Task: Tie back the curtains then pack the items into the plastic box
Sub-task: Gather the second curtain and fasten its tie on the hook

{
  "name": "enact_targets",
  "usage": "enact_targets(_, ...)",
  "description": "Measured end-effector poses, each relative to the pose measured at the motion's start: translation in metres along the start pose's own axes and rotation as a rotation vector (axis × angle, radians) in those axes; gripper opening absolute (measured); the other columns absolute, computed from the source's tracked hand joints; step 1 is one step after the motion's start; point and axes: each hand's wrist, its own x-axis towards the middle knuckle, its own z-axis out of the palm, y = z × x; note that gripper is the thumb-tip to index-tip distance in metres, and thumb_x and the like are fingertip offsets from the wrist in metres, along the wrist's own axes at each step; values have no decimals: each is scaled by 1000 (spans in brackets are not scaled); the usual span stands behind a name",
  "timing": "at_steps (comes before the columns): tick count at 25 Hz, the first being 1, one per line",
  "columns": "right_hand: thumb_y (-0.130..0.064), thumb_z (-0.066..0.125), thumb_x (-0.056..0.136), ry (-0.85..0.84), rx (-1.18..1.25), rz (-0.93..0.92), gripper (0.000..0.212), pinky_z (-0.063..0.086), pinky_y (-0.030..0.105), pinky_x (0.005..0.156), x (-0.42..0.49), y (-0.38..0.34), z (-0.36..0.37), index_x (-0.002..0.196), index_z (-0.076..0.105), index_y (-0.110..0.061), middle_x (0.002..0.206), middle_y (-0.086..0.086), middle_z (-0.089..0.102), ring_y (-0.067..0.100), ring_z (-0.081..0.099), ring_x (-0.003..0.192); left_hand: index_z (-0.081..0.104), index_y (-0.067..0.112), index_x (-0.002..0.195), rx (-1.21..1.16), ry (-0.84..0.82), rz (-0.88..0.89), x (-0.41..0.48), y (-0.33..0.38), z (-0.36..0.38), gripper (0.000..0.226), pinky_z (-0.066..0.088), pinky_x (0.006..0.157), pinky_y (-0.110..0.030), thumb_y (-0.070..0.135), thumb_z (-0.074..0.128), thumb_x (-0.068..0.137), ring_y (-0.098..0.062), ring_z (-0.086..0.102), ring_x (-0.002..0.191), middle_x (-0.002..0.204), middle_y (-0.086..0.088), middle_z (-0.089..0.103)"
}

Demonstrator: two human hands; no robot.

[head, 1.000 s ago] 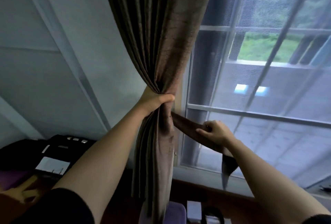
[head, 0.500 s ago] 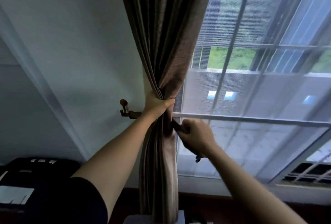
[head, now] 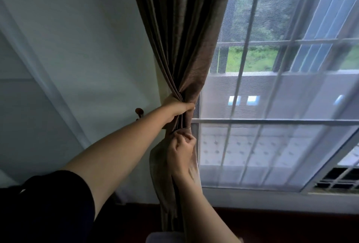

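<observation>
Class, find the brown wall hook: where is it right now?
In the head view the hook sits on the wall left of centre, peeking above the left forearm, just left of the left hand gripping the gathered curtain.

The curtain (head: 184, 39) runs off the top edge, and the left forearm (head: 120, 145) hides most of the wall hook (head: 139, 111).

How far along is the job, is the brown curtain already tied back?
Done: the brown curtain is gathered into one bunch, gripped by the left hand. In hand: the right hand pinches a fabric strip, apparently the tieback, just below that grip. Left: fastening it, probably to the wall hook, then the packing; no plastic box is in view.
</observation>
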Motion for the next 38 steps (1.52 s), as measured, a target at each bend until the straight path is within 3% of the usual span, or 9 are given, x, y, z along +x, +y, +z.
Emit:
enact_targets(3,-14,56,88,-33,152,55,22,46,7,82,10,10,-3,108,64,-11,122,3,42,18,56,105,58,10,114,-43,-7,-18,2,-3,0,48,44,79,-22,18,77,70,-17,55,91,103,-1,60)
enact_targets(5,-19,69,77,22,210,74,27,50,16,78,14,14,-5,101,57,-15,114,7,49,21,59,99,59,10,112,-63,4,-27,3,-6,1,48,46,81,-24,18,78,68,-19,57,94,109,-4,64)
enact_targets(8,-43,74,61,100,-31,194,71,38,41,101,24,14,-5,119,44,-17,122,2,46,21,45,117,60,9,111,-69,6,-24,3,-8,2,46,46,81,-23,18,77,68,-18,58,94,108,-4,65)
enact_targets(11,-50,71,54,5,-68,161,92,20,48,114,37,8,-1,134,36,-20,130,-2,52,23,42,128,61,9,108,-96,9,-16,4,-10,4,43,46,78,-22,16,77,68,-18,61,96,101,-1,65)
enact_targets(19,-54,76,40,47,63,107,86,50,42,92,39,8,21,115,42,-30,102,-8,61,19,62,103,65,12,97,-160,-77,-49,9,-18,0,37,52,88,-28,11,79,63,-19,64,97,100,-4,68)
enact_targets(24,-50,69,43,-178,-12,38,93,13,48,116,46,10,-1,126,37,-24,111,-11,52,17,51,118,63,12,102,-145,-104,-49,12,-14,-1,42,51,87,-28,13,79,64,-18,62,97,100,-2,67)
enact_targets(30,-43,65,63,34,-148,80,60,8,42,118,45,13,18,116,52,-18,111,-6,59,17,56,111,63,14,108,-114,-101,-90,9,-11,1,49,51,91,-32,18,81,63,-21,61,100,106,-4,66)
enact_targets(34,-34,66,72,198,-175,131,38,46,42,89,39,13,20,102,51,-15,95,7,68,33,61,97,64,16,109,-105,-194,-71,3,-12,-7,58,51,94,-35,24,85,56,-21,62,101,107,-3,68)
enact_targets(38,-35,61,77,127,-276,77,31,46,38,73,38,22,6,99,49,-18,93,8,68,35,63,90,56,13,116,-384,-477,52,-9,-54,-50,57,51,84,-37,-1,64,61,-24,60,102,110,-8,62)
